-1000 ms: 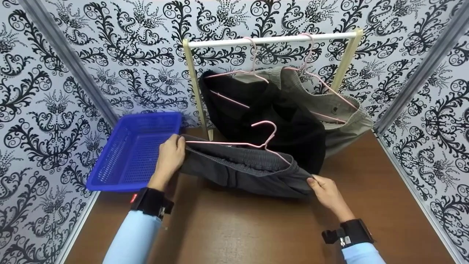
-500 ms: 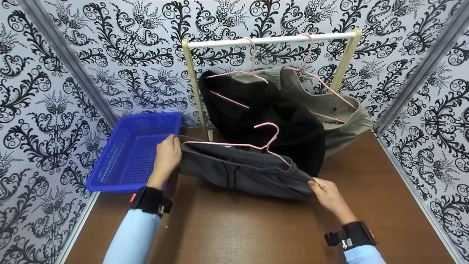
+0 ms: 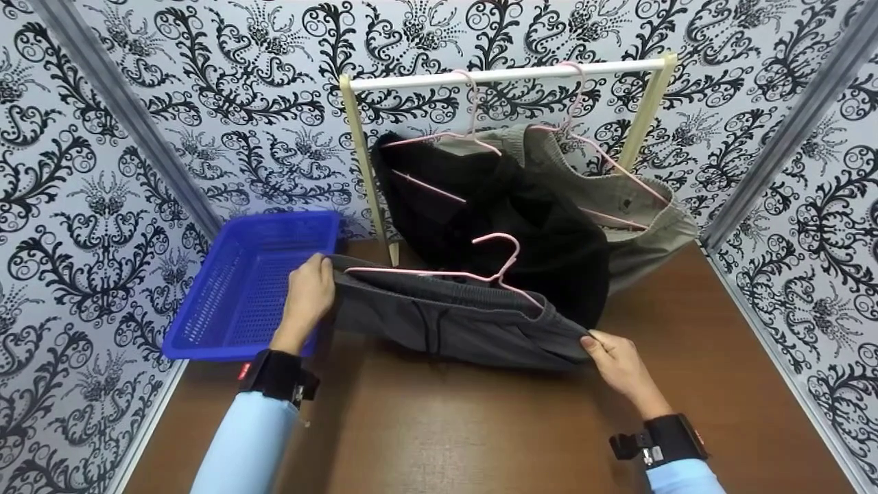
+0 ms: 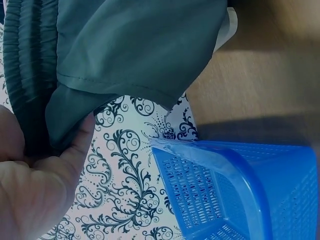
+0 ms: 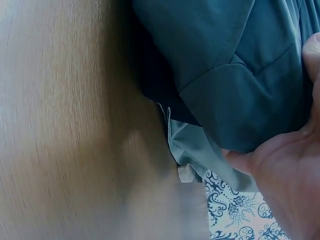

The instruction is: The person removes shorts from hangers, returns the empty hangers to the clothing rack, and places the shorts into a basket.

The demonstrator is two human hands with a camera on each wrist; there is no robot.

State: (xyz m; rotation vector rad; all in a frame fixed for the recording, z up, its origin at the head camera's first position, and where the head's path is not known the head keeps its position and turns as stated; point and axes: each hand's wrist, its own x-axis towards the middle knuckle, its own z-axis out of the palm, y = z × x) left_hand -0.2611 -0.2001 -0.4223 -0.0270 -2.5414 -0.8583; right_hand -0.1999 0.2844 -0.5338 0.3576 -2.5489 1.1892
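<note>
Dark grey drawstring trousers (image 3: 494, 329) are stretched sideways between both hands, held above the brown table. My left hand (image 3: 310, 293) grips the left end of the elastic waistband; in the left wrist view the gathered waistband (image 4: 31, 65) runs into the fingers. The right hand (image 3: 619, 363) pinches the side of the trousers at the other end, thumb on top. A pink hanger (image 3: 490, 274) lies inside the waist opening, its hook standing up with nothing on it. Neither hand touches the hanger. Its right arm dips inside the waistband, where the tip is hidden.
Behind stands a rack with a white rail (image 3: 411, 81). Black trousers (image 3: 480, 206) and beige-grey trousers (image 3: 617, 199) hang from it on pink hangers, close behind the held pair. A blue perforated basket (image 3: 240, 350) sits at the left, beside the left hand. Patterned walls enclose the table (image 3: 439, 425).
My left hand has shifted slightly left, and the right hand slightly right, drawing the waistband wider. The front of the trousers has turned so its drawstring shows. The hanger hook has dropped a little.
</note>
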